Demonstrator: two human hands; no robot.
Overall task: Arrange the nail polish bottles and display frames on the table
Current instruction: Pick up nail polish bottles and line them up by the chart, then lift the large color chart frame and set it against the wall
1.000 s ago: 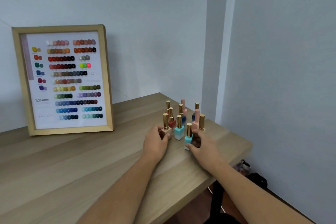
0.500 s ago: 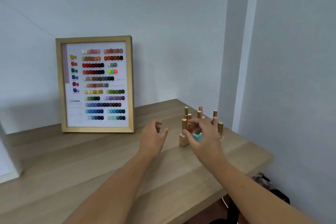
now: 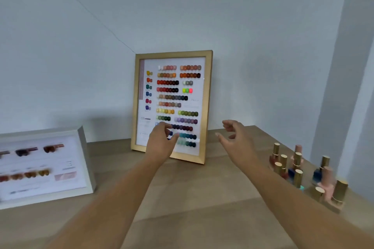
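Observation:
A gold-framed colour chart (image 3: 208, 91) leans upright against the wall at the back of the wooden table (image 3: 194, 192). My left hand (image 3: 160, 141) hovers open in front of its lower part, holding nothing. My right hand (image 3: 237, 140) is open in the air just right of the frame, fingers spread. Several nail polish bottles (image 3: 299, 172) with gold caps stand in a cluster at the right end of the table, apart from both hands. A white display frame (image 3: 86, 159) with nail samples lies tilted at the left.
Pale walls meet in a corner behind the gold frame, and a wall column rises behind the bottles. Bare wood lies between the white frame and the bottles. The table's right edge runs close past the bottles.
Both hands have left the bottles and moved left and up toward the gold frame. The view has swung left, bringing the white frame into sight.

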